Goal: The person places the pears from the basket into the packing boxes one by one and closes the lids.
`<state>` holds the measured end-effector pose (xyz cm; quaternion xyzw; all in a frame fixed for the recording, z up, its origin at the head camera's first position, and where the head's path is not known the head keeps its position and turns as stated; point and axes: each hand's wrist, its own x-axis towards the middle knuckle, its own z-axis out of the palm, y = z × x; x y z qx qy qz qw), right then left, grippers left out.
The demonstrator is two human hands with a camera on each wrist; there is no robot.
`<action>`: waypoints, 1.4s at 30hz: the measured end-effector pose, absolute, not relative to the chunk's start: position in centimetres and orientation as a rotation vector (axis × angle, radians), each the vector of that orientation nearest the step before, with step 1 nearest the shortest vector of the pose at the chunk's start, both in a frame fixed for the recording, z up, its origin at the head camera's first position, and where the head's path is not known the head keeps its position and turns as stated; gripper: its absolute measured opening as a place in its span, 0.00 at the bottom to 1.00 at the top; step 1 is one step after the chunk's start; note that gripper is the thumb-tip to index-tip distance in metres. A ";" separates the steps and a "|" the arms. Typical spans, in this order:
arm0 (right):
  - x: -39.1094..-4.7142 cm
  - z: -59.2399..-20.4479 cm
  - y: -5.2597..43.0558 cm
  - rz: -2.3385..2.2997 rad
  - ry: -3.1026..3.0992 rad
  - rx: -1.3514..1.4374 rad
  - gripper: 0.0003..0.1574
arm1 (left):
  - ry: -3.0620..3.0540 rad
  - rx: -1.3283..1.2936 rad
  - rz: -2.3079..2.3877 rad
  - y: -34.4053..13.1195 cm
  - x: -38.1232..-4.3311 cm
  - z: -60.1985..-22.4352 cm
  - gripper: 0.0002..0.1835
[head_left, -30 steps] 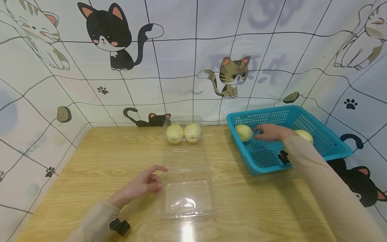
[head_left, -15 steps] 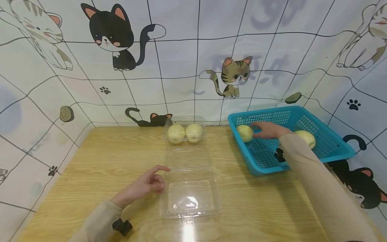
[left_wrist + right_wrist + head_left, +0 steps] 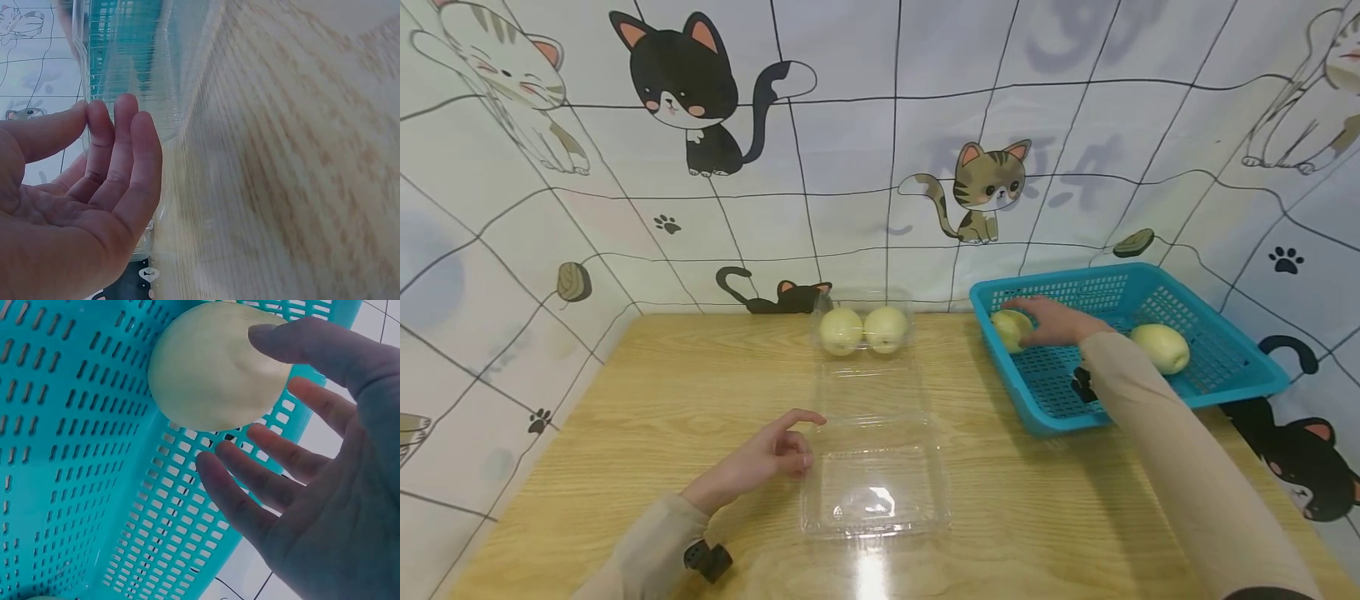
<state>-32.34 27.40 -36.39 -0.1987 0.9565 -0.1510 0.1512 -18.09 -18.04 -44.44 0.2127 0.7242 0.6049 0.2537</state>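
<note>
My left hand (image 3: 758, 461) pinches the left rim of a clear plastic clamshell box (image 3: 880, 483), its index finger stretched along the far corner. In the left wrist view, thumb and fingertips (image 3: 126, 106) meet at the box's rim. Inside the blue basket (image 3: 1022, 400), my right hand (image 3: 1054, 323) reaches round a pale yellow-green round fruit (image 3: 1009, 331) by the left wall. The right wrist view shows the thumb overlapping this fruit (image 3: 212, 369), with the other fingers spread beside it. Another such fruit (image 3: 1161, 348) lies on the basket's right side.
The box's lid part lies flat behind its tray; two pale fruits (image 3: 841, 332) show under clear plastic at the table's back edge. A cat-print cloth (image 3: 842, 167) hangs behind the wooden table (image 3: 700, 367). A black wrist camera (image 3: 707, 560) sits on the left sleeve.
My right hand has moved left inside the basket, from beside the fruit to over and around it. My left hand has stayed at the box. The head view has shifted slightly.
</note>
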 end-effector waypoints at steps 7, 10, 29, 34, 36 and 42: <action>-32.7 -37.3 27.4 -0.507 2.720 -0.545 0.44 | 1.967 0.570 1.647 -17.9 -18.0 -44.5 0.27; -33.0 -37.8 27.4 -0.512 2.713 -0.563 0.45 | 1.969 0.571 1.646 -17.9 -18.0 -44.5 0.27; -34.4 -40.3 27.0 -0.518 2.783 -0.431 0.51 | 1.983 0.581 1.636 -16.8 -18.1 -44.5 0.27; -34.4 -40.4 26.9 -0.507 2.804 -0.437 0.51 | 1.985 0.581 1.639 -16.8 -18.2 -44.5 0.27; -34.3 -40.4 27.0 -0.501 2.807 -0.450 0.51 | 1.988 0.589 1.639 -16.8 -18.2 -44.5 0.27; -33.9 -40.1 27.7 -0.475 2.805 -0.457 0.50 | 1.984 0.591 1.642 -16.8 -18.2 -44.6 0.27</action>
